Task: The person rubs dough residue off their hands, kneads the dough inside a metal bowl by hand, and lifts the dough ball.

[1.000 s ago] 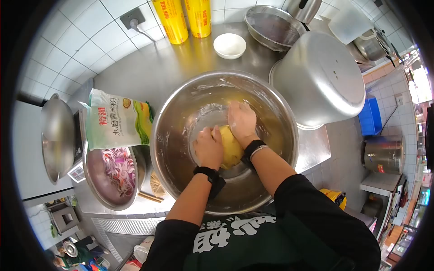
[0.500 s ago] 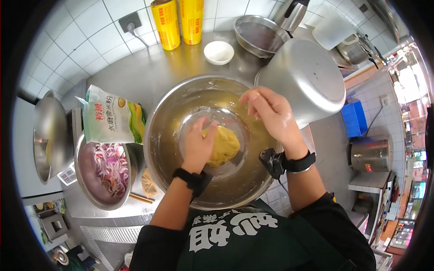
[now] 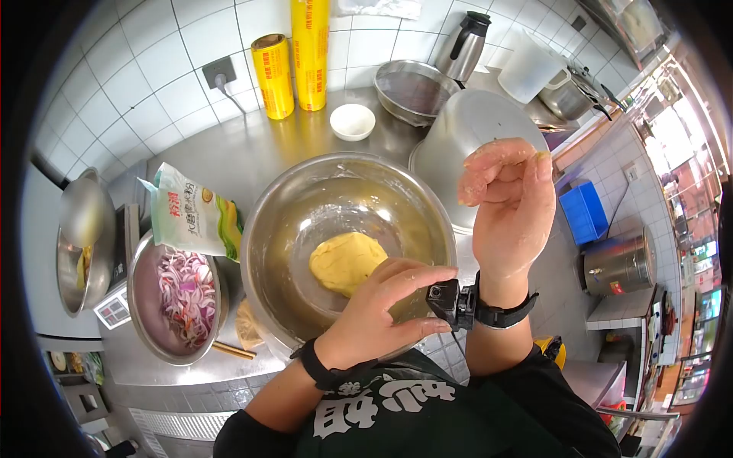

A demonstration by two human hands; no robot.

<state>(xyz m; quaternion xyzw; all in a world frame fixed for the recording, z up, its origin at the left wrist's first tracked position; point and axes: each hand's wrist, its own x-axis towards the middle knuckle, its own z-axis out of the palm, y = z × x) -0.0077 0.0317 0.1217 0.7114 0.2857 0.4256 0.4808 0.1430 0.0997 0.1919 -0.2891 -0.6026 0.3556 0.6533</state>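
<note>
A lump of yellow dough (image 3: pixel 346 263) lies in the large steel bowl (image 3: pixel 263 305), touched by neither hand. My left hand (image 3: pixel 385 309) reaches across the bowl's near right side, its thumb and fingertips at a small black camera-like device (image 3: pixel 450 301) on my right wrist, gripping it from both sides. My right hand (image 3: pixel 513 210) is raised palm up beside the overturned pot, fingers curled inward and apart, with dough residue on the skin and nothing held.
A flour bag (image 3: pixel 195 212) and a bowl of sliced onions (image 3: pixel 185 298) stand left. Behind are yellow film rolls (image 3: pixel 273 76), a white bowl (image 3: pixel 352 122), a covered steel bowl (image 3: pixel 416 91) and a thermos (image 3: pixel 462 47). An overturned pot (image 3: pixel 473 122) sits right.
Both hands have left the dough. My right hand has risen to the right, and my left hand has moved right to the wrist device. The view has shifted.
</note>
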